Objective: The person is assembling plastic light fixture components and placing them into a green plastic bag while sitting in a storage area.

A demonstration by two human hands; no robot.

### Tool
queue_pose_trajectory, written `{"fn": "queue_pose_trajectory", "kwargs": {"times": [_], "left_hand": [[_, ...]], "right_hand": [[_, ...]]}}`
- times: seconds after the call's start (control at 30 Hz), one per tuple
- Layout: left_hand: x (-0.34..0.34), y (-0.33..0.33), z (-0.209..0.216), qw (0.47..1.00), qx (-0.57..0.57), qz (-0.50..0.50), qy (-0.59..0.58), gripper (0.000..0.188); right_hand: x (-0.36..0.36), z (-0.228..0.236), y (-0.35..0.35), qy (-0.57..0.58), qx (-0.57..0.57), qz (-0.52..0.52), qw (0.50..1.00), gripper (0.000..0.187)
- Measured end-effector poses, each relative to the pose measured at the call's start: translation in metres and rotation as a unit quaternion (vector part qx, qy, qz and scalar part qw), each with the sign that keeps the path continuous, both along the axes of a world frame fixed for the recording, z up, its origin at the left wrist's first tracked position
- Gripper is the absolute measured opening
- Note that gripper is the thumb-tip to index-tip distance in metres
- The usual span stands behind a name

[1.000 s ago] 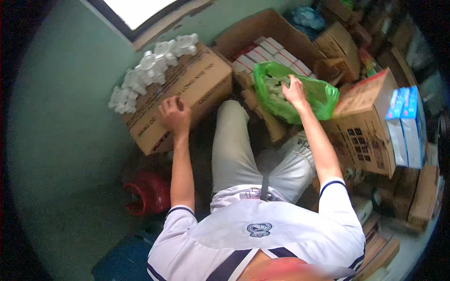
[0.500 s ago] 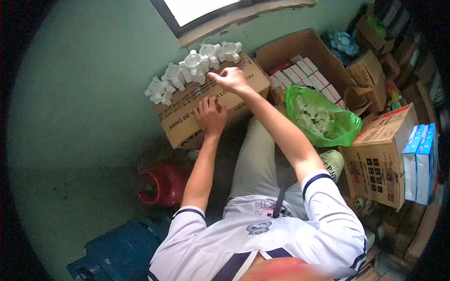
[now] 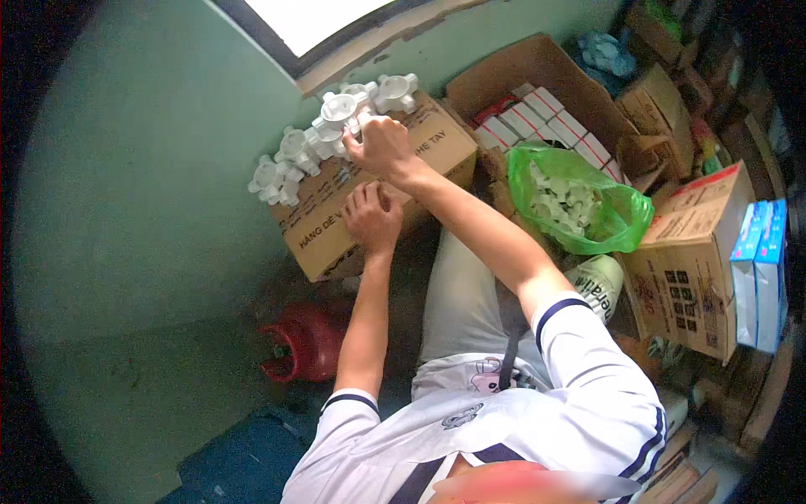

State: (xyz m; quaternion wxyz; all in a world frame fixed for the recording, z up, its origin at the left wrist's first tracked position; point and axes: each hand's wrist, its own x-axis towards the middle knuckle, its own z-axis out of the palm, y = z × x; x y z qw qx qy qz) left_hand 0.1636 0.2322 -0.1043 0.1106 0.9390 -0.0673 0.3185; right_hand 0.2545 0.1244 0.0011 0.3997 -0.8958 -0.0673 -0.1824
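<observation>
Floor, near left: red gas cylinder (image 3: 304,343) standing by the green wall (image 3: 126,210).
Left hand (image 3: 372,220): fingers lying flat and together on the cardboard box (image 3: 437,143).
Right hand (image 3: 382,147): fingers curling around a white plastic fitting (image 3: 361,124) at the row of white fittings (image 3: 315,143) on the box top.
Right: green bag (image 3: 609,214) lying open among cartons.
Far: window frame (image 3: 277,46).

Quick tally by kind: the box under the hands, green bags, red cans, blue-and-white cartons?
Cardboard box: 1
Green plastic bag: 1
Red can: 1
Blue-and-white cartons: 2
Total: 5
The white fittings on top of the box are too bunched to count.
</observation>
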Motion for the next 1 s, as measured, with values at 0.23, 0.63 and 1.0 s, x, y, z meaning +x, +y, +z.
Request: {"fn": "queue_pose_trajectory", "kwargs": {"times": [0.23,0.63,1.0], "left_hand": [[-0.004,0.002,0.003,0.999,-0.050,0.005,0.014,0.020],[-0.003,0.007,0.004,1.000,-0.018,-0.008,-0.004,0.019],[-0.008,0.000,0.000,0.999,-0.040,-0.014,0.007,0.019]], "right_hand": [[-0.146,0.018,-0.144,-0.013,0.029,-0.120,0.992,0.031],[-0.222,-0.091,-0.320,0.451,-0.187,-0.214,0.846,0.049],[-0.173,-0.119,-0.309,0.241,-0.078,-0.320,0.913,0.042]]}}
